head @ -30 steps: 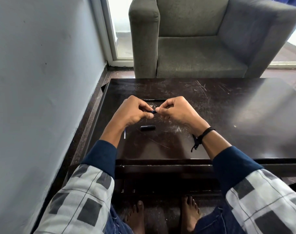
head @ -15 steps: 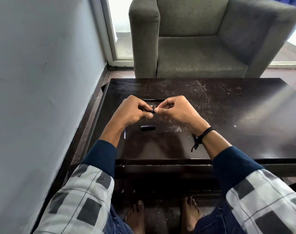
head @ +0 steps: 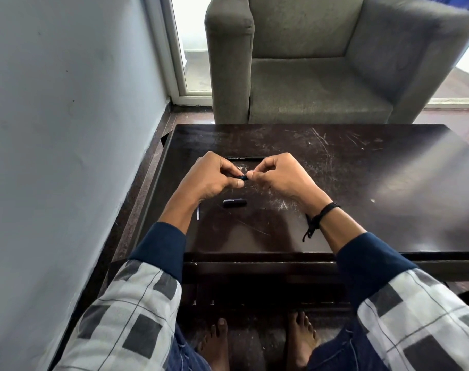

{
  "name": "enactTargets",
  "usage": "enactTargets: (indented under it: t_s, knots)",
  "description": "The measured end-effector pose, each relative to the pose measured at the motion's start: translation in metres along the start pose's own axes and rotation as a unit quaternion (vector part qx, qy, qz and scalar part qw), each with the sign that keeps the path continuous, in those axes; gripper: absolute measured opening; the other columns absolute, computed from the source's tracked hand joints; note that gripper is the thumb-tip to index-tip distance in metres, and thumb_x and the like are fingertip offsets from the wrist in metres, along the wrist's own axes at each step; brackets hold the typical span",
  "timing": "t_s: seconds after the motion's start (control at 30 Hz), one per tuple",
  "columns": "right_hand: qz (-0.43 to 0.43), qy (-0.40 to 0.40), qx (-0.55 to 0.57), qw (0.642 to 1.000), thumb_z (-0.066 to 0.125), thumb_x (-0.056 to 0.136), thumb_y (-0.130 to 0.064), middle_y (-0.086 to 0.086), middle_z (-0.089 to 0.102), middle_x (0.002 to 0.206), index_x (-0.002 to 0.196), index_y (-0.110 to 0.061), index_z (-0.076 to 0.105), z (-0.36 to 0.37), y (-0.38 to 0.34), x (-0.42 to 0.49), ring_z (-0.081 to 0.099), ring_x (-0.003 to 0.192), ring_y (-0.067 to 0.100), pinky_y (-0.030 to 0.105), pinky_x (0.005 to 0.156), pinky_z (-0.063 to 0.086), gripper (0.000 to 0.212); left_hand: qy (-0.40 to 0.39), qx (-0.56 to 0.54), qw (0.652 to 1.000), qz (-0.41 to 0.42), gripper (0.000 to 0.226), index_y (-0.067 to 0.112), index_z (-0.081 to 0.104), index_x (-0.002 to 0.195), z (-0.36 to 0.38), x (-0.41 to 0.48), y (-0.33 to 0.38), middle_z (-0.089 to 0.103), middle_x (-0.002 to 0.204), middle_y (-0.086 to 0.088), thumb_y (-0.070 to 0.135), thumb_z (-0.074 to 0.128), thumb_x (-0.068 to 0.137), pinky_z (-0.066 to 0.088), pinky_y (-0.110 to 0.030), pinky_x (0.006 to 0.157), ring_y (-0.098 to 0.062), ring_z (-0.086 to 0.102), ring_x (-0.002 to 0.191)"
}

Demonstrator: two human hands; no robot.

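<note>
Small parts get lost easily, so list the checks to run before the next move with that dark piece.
1. Left hand pinches the piece: ok.
2. Right hand pinches its other end: ok.
3. Piece whole or coming apart: cannot tell, it is too small and mostly hidden.
4. Cap lies on the table, on the near side of the hands, untouched: ok.
5. Barrel lies just beyond the hands, likely within reach: ok.
6. Thin rod lies right beside the left forearm, which might sweep it: not ok.
</note>
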State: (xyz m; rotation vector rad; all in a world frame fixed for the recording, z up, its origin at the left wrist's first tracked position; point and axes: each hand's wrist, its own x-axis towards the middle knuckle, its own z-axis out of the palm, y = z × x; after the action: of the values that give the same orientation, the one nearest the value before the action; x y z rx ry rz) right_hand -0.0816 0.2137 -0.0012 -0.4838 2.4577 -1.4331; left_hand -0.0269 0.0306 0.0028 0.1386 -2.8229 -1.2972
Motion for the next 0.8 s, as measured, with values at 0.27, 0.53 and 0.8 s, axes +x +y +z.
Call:
enactTargets:
  t_s: [0.27,0.53,0.8]
  knots:
    - [-0.02,-0.004,0.021,1.0,0.082,0.082,-0.027,0.008,0.072,0.071,0.081,-0.013,0.075,-0.0009,0.0006,-0.0007,0.06,0.062,0.015,0.034,0.064,0.052,0.016,0.004,0.002,1.0,-0.002,0.021,0.019,0.081,0.095,-0.0014,0.0002,0.0,0.076,0.082,0.005,0.016,0.086,0.075,0.053,-0.023,0.079,-0.009,0.071,0.082]
    - [0.002,0.01,-0.014,1.0,0.072,0.089,-0.043,0.001,0.071,0.066,0.078,-0.011,0.074,0.0012,-0.0005,0.001,0.061,0.058,0.011,0.031,0.062,0.051,0.034,0.005,0.009,1.0,0.009,0.02,0.021,0.081,0.095,-0.0006,0.0016,-0.0003,0.075,0.08,0.005,0.018,0.086,0.076,0.051,-0.024,0.076,-0.008,0.07,0.078]
    - [-0.008,0.002,-0.005,1.0,0.079,0.085,-0.032,-0.001,0.066,0.063,0.077,-0.012,0.074,0.0006,0.0012,0.0009,0.059,0.058,0.011,0.029,0.059,0.049,0.022,0.005,0.005,1.0,0.007,0.021,0.019,0.081,0.096,-0.0008,0.0014,-0.001,0.076,0.082,0.005,0.017,0.086,0.076,0.055,-0.027,0.079,-0.008,0.071,0.08]
